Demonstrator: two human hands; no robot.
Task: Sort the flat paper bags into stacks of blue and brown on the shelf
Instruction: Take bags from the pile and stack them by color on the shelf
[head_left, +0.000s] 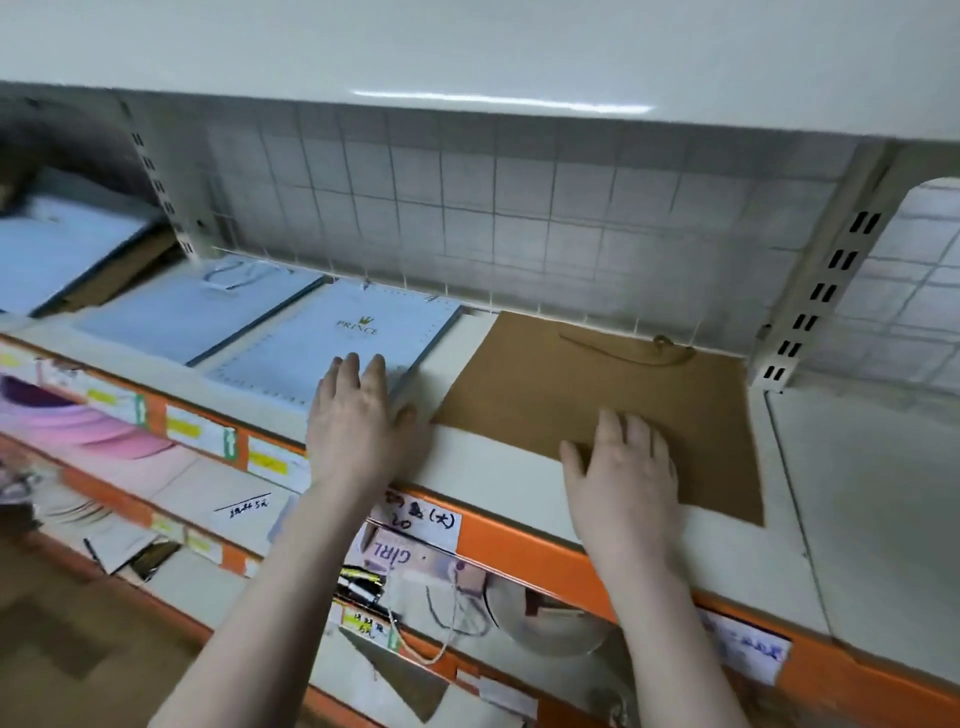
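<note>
Two hands flat on shelf (498, 467), fingers straight, apparently touching: left hand (358, 415) on blue bag (343, 343), right hand (628, 462) on brown bag (597, 395) beside it.

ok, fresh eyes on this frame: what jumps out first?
Two flat hands on the shelf: the left hand rests on the near corner of the blue PRINCE bag, and the right hand presses the brown bag lying flat to its right. The orange shelf edge with handwritten labels runs just below them.
</note>
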